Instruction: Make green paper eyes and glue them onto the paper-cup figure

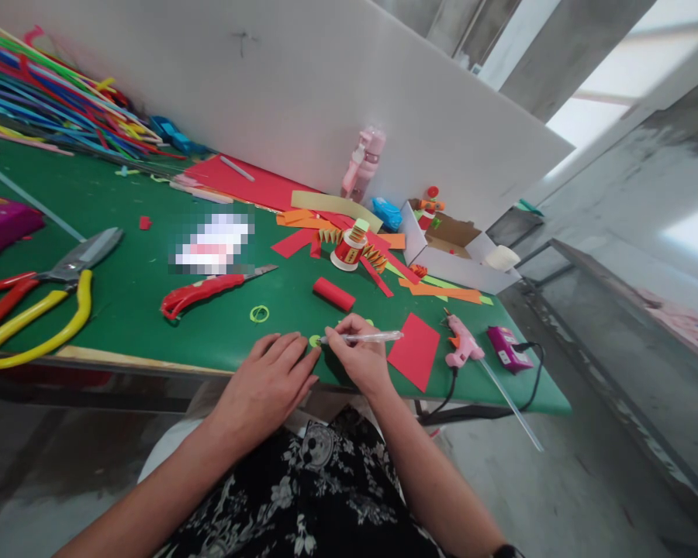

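Note:
My right hand (361, 358) grips a clear-barrelled pen (375, 337), its tip pointing left at a small yellow-green paper disc (315, 341) near the table's front edge. My left hand (276, 376) lies on the table edge with its fingers stretched out, the fingertips right by the disc. Whether they press on it, I cannot tell. Left of the disc lies a thin yellow-green paper ring (259, 314). Beyond my hands is a rolled red paper tube (333, 294). Behind it stands a red and white paper cup (349, 252) with folded orange paper strips at its sides.
On the green table (209, 341) lie a red utility knife (209, 291), large shears (73, 271), red paper (414, 353) and a pink glue gun (464, 341). A cardboard box (442, 252), a pink bottle (364, 163) and many pipe cleaners (52, 93) are farther back.

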